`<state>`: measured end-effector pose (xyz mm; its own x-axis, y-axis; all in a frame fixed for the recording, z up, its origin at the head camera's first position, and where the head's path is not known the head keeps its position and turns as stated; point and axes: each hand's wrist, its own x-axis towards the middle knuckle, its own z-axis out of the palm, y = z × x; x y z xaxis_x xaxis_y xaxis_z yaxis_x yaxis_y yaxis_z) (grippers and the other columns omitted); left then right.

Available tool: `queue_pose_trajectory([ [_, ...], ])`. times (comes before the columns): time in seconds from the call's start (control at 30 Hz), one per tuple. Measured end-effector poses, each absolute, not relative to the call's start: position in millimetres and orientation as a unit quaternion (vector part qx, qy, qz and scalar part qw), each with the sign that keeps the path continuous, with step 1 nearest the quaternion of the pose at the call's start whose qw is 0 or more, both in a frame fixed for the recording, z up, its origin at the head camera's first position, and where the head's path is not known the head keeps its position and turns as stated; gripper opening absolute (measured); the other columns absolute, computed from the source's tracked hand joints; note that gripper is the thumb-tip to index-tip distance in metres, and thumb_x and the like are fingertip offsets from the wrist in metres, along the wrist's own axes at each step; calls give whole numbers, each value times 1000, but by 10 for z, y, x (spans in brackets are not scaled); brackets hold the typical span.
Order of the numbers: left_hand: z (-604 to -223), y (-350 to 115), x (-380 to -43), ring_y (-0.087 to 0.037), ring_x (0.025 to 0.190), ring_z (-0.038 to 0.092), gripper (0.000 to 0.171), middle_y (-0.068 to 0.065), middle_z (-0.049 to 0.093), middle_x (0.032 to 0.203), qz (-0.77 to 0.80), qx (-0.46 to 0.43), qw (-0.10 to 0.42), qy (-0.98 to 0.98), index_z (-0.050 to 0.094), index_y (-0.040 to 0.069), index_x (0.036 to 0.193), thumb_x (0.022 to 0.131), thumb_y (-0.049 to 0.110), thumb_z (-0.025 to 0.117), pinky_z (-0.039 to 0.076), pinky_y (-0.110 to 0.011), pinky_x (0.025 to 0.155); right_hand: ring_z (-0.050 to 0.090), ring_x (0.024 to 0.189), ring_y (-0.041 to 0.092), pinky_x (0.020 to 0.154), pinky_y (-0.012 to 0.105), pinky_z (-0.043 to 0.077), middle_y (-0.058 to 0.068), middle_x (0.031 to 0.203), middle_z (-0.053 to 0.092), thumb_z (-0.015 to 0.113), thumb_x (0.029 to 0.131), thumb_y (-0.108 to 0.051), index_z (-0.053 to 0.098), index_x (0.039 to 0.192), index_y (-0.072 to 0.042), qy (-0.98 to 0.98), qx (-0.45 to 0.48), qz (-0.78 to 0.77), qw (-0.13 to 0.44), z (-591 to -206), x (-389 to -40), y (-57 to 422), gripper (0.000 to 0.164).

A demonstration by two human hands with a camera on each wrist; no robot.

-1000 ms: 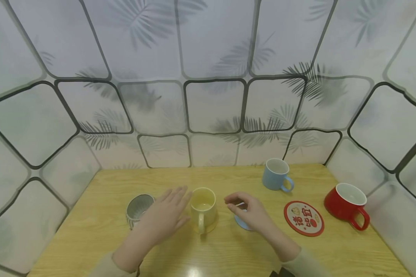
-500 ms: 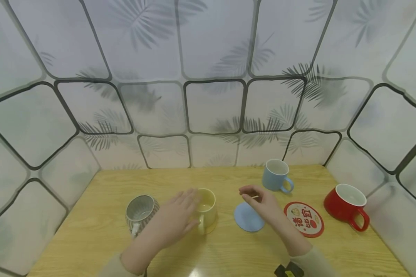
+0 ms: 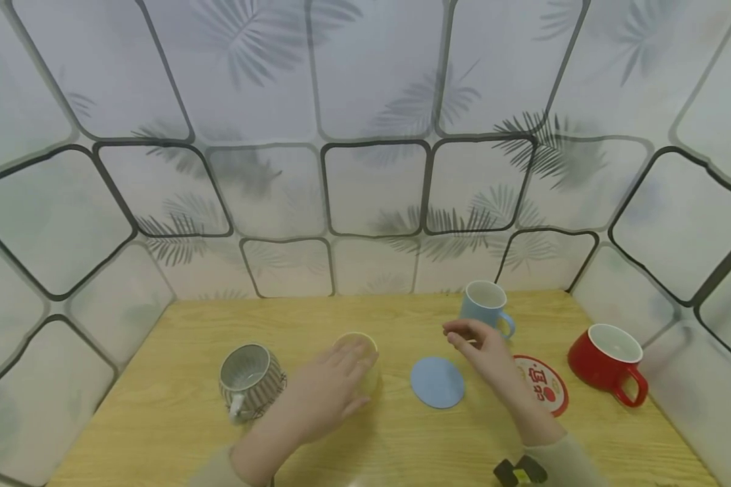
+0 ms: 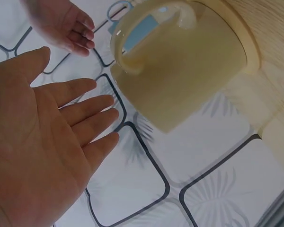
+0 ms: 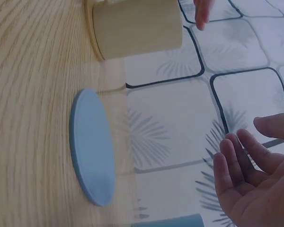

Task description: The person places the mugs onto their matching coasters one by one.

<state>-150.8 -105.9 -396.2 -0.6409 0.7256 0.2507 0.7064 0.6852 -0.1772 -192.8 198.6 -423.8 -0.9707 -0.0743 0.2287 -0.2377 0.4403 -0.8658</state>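
Note:
My left hand (image 3: 325,389) is held above the table with its fingers extended, hiding much of the yellow mug (image 3: 368,379) in the head view. In the left wrist view that mug (image 4: 189,66) stands apart from the fingertips, on a round yellow coaster (image 4: 253,42). My right hand (image 3: 487,352) hovers with loosely bent fingers and holds nothing. Behind it stands the light blue mug (image 3: 480,304), partly covered by the hand. A round blue coaster (image 3: 437,383) lies bare to the left of the right hand.
On the left stands a grey striped mug (image 3: 252,382), handle facing me. A red mug (image 3: 603,358) is at the far right, beside a red-rimmed round coaster (image 3: 548,385) partly under my right forearm. A patterned wall (image 3: 371,189) closes off the table's back.
My left hand has moved right, from between the grey and yellow mugs to over the yellow mug. My right hand has moved right and uncovered the blue coaster. The mugs have stayed put.

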Motion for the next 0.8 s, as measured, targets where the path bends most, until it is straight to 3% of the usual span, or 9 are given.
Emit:
queue_pose_trajectory([
  [0.37,-4025,-929,-1459,-23,141,27,64,-8,26,154,51,-419,131,-897,33,13,147,96,51,41,25,-41,116,60,89,-1,77,18,52,14,108,67,61,93,-26,65,113,-5,-841,72,527,97,-4235,-1927,2165,29],
  [0.43,-4039,-903,-1453,-23,142,25,65,-8,24,155,53,-422,125,-896,31,13,148,96,51,39,24,-40,116,59,89,-1,77,18,51,9,106,68,61,93,-27,65,114,-5,-840,63,531,96,-4241,-1925,2198,31],
  [0.8,-4092,-769,-1441,-23,141,29,65,-7,27,154,73,-437,121,-888,32,14,147,96,54,35,26,-40,116,61,89,7,77,15,50,19,110,65,57,94,-34,62,119,-5,-863,31,495,99,-4212,-1942,2392,39],
])
